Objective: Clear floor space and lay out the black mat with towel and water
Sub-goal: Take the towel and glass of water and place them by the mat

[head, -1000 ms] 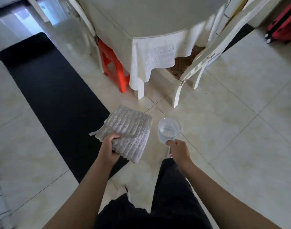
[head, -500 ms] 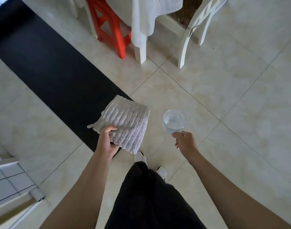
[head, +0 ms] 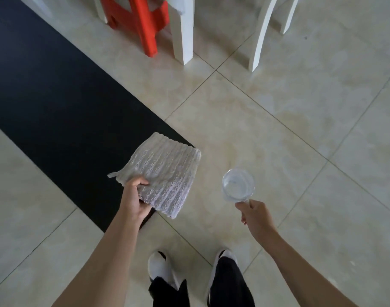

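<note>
Gripping the near edge of a folded grey towel point(head: 165, 171), the left hand point(head: 134, 202) is seen with its thumb laid on top and its fingers curled beneath the cloth; the towel is held flat in the air over the near corner of the black mat point(head: 56, 103), partly above the mat and partly above the tiled floor point(head: 278, 129); a small loop point(head: 112, 175) is seen at its left edge. A clear glass point(head: 238, 185) of water is pinched at its near side by the right hand point(head: 256, 216), the fingers being curled; the glass is held upright above bare tile, to the right of the towel and apart from it. The mat is laid flat on the floor, running from the near centre away to the upper left; beyond it a red stool point(head: 143, 21) is stood beside a white table leg point(head: 183, 29); a curved white chair leg point(head: 261, 34) is seen further right. Two white shoes point(head: 158, 267) and dark trouser legs point(head: 229, 284) are seen at the bottom, on the tile near the mat's end.
</note>
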